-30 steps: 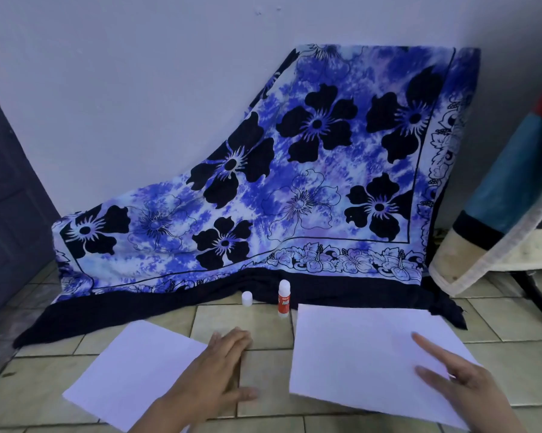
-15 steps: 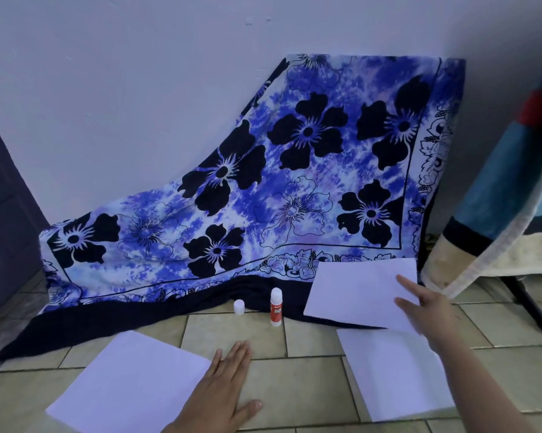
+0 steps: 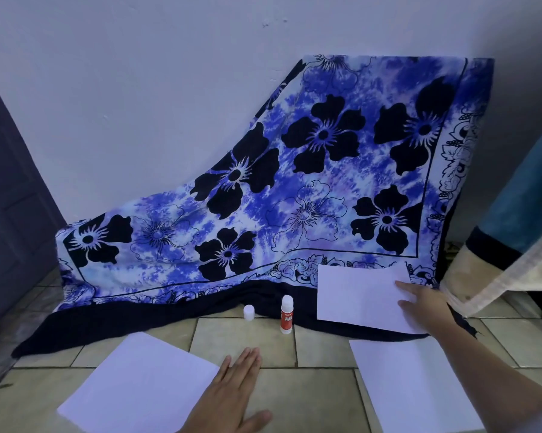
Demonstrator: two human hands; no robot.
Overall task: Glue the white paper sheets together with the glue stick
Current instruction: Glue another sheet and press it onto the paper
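Tiled floor (image 3: 310,385) carries all items; a white wall (image 3: 138,89) rises behind it, with a blue floral cloth (image 3: 326,182) draped against the wall and its dark hem spread over the floor's far edge.

- Glue stick (image 3: 286,315): stands upright at the hem, near the middle of the far edge. A small white cap (image 3: 249,313) stands just left of it, apart.
- Left sheet (image 3: 138,379): lies flat at the near left.
- Left hand (image 3: 232,398): rests palm down at this sheet's right edge, fingers straight and together, gripping nothing.
- Near right sheet (image 3: 413,385): lies flat at the near right, partly under the forearm.
- Far sheet (image 3: 357,295): lies on the cloth at the far right, beyond the near right sheet.
- Right hand (image 3: 426,307): rests on the far sheet's right edge, fingers extended, not curled.
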